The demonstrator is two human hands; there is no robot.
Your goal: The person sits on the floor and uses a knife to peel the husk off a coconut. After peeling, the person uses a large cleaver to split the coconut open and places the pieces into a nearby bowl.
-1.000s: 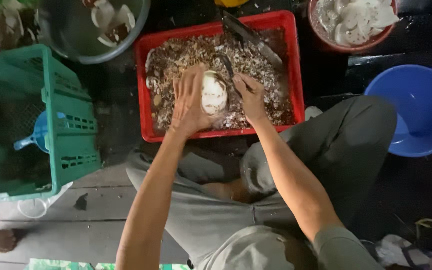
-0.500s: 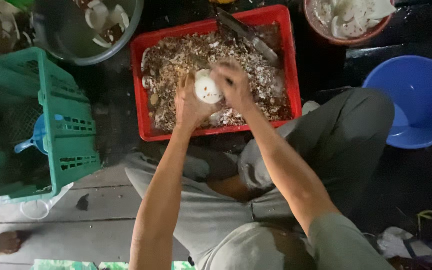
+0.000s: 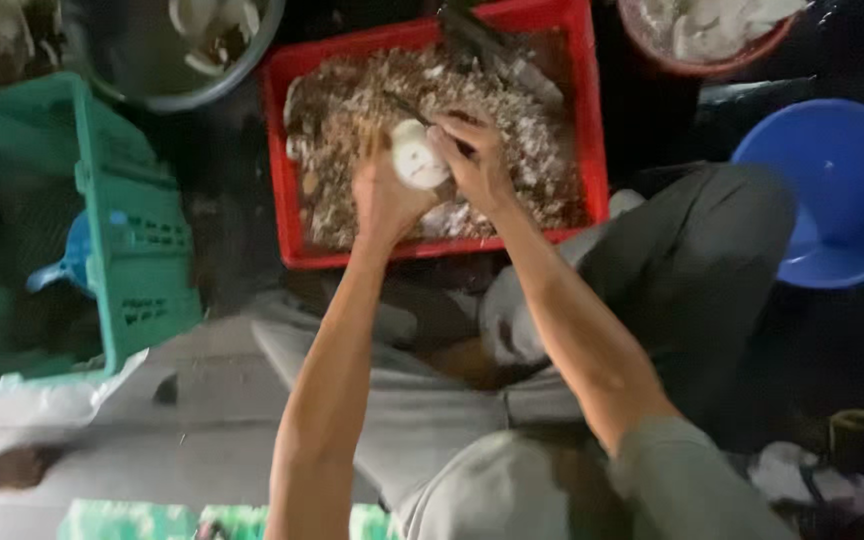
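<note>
**Both hands on a pale round piece over the red tray**

Right over the red tray (image 3: 597, 150) sits the thing both hands are busy with: a small, pale, round white piece (image 3: 418, 160), held just above the heap of brownish shavings and scraps (image 3: 352, 130) that fills the tray. The left hand (image 3: 384, 200) cups it from below and from the left, fingers curled up around it so that it rests against the palm. The right hand (image 3: 474, 160) presses on it from the right, fingers bent and closed; a thin dark tool (image 3: 410, 108) seems to run from that hand toward the far left, but the picture is too blurred for me to say what it is or how it is gripped.

Farther back in the tray, near its far right corner, lies a long dark blade-like object (image 3: 502, 55) on the scraps. To the far left of the tray stands a grey metal bowl (image 3: 132, 75) with a few white pieces inside. At the far right edge is a reddish bowl (image 3: 652, 45) heaped with white pieces, and nearer on the right a blue plastic basin (image 3: 832, 200). On the left side stands a green plastic crate (image 3: 132, 230) with a blue scoop (image 3: 72, 260) inside it. The person sits low, grey trouser knees (image 3: 672, 270) drawn up on either side of the forearms.
</note>
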